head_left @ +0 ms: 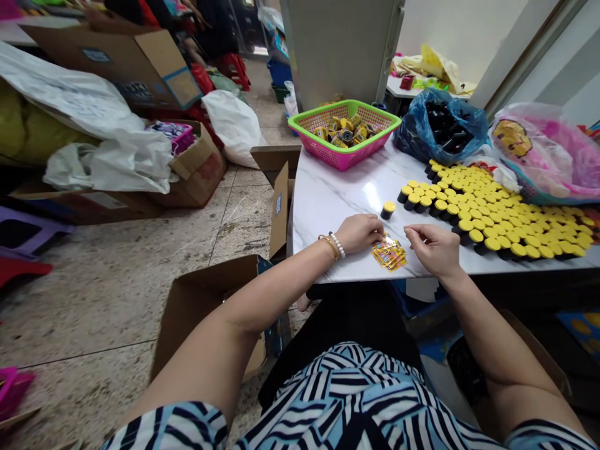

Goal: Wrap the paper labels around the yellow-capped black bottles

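Observation:
A small pile of colourful printed stickers [390, 253] lies near the table's front edge, between my two hands. My left hand [360, 233], with bracelets at the wrist, rests at the pile's upper left, its bent fingertips touching the top pieces. Just right of the pile, my right hand [434, 247] is closed in a pinch, thumb against forefinger; whatever is between them is too small to make out. One black container with a yellow lid [389, 210] stands alone beyond my hands. Many more yellow-lidded black containers [497, 215] stand packed together to the right.
A pink-and-green basket [344, 134] holds yellow-labelled containers at the table's far left. A blue plastic bag [440, 128] of black pieces and a clear-pink bag [548, 150] stand behind the rows. An open cardboard box [201, 306] sits on the floor, left of my legs.

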Available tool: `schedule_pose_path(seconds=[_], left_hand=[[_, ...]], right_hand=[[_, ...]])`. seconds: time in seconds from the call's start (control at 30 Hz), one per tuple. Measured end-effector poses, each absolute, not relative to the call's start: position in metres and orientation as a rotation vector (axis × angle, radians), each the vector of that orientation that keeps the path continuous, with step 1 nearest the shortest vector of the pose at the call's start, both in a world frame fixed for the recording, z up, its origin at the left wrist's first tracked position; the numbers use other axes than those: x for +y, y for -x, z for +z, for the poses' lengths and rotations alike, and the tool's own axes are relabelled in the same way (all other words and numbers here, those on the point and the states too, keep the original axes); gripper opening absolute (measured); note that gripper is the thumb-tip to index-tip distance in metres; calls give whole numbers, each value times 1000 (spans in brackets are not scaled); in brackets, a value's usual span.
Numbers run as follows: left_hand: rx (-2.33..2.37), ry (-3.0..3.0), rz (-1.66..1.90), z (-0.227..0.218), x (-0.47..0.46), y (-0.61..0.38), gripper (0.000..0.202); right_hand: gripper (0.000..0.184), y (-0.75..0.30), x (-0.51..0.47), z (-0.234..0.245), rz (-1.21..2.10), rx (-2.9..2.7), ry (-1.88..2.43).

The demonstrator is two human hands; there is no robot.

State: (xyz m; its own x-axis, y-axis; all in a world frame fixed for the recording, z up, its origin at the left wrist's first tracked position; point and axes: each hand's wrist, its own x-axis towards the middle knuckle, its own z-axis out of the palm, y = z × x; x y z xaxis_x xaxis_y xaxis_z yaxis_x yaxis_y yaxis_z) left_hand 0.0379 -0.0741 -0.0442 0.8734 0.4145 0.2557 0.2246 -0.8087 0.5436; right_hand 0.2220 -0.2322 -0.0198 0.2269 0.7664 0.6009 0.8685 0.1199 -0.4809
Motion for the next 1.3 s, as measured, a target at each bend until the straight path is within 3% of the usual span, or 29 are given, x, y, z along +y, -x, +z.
schedule_pose_path(seconds=[0.13,0.33,0.6,0.73,0.87,0.97,1.07,1.3], left_hand=[[345,-2532,488,-41,-75,-35,22],[377,-2406,546,-39,-75,-38,6],[727,-1752,1543,-22,-58,-25,8],[793,-1672,1566,-15,-57,-20,12],[709,-1488,1531,-11,-58,-19,22],[658,-1244,1430,-10,-55,-20,37],[651,-1231,1337,-11,-52,-21,36],[738,-1249,1523,-10,-52,-19,35]], right_hand=[[23,-219,-232,-22,-137,-1532,1664],[23,-219,-230,-30,-83,-1515,1699],[34,-205,-198,1,265,-1404,1582],[43,-183,-141,27,616,-1466,1495],[38,-168,-91,38,894,-1342,1327],[34,-168,-80,32,909,-1308,1228],[37,-172,-86,19,887,-1333,1240],[56,-182,-95,8,750,-1354,1301]])
